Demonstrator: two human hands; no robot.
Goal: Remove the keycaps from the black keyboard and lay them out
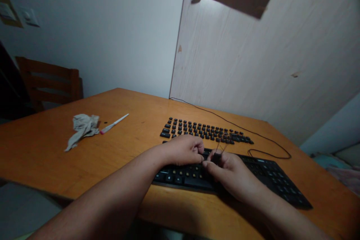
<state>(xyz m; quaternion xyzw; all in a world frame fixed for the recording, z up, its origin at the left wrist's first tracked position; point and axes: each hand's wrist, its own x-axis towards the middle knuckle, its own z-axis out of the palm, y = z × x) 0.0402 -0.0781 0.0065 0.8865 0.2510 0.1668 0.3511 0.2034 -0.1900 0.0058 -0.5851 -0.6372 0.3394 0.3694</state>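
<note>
A black keyboard [281,182] lies along the table's near side, with many of its keycaps off and small pale posts showing in the bare part. Over its upper middle my left hand [185,150] is closed, fingers curled; whatever its fingertips pinch is hidden. My right hand [233,172] grips a wire keycap puller [216,157], a small black handle whose two thin prongs point up and away from the keys. Thumb and fingertips of both hands almost meet. Behind the keyboard, loose black keycaps [165,130] are laid out in rows.
To the left on the wooden table [135,135] are a crumpled grey cloth [84,127], a white stick-like tool [115,123] with a pink end, and a tiny dark piece. A thin black cable [225,119] runs along the back and loops at right. A chair [50,82] stands behind.
</note>
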